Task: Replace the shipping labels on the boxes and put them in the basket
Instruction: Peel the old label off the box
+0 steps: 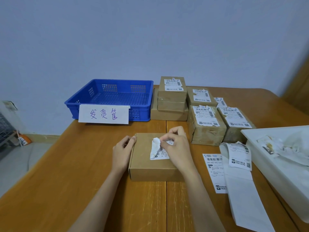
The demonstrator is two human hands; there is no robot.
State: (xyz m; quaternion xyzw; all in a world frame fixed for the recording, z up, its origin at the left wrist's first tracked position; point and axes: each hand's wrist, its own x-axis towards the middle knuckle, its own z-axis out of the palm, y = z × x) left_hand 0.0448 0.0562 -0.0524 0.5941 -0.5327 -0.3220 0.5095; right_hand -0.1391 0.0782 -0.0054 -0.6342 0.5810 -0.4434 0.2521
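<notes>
A flat brown cardboard box (147, 163) lies on the wooden table (83, 173) in front of me. A white shipping label (156, 150) on its top is half peeled and crumpled upward. My right hand (177, 148) pinches the lifted part of that label. My left hand (123, 151) grips the box's left edge, thumb on the top. The blue plastic basket (80, 102) stands at the back left, with nothing in it, and a handwritten paper sign hangs on its front. Fresh labels (214, 171) lie to the right of the box.
Several labelled brown boxes (206, 126) are stacked at the back right. A white tray (267, 164) holding torn label scraps sits at the right edge. A long strip of white backing paper (242, 195) trails toward the table's front right.
</notes>
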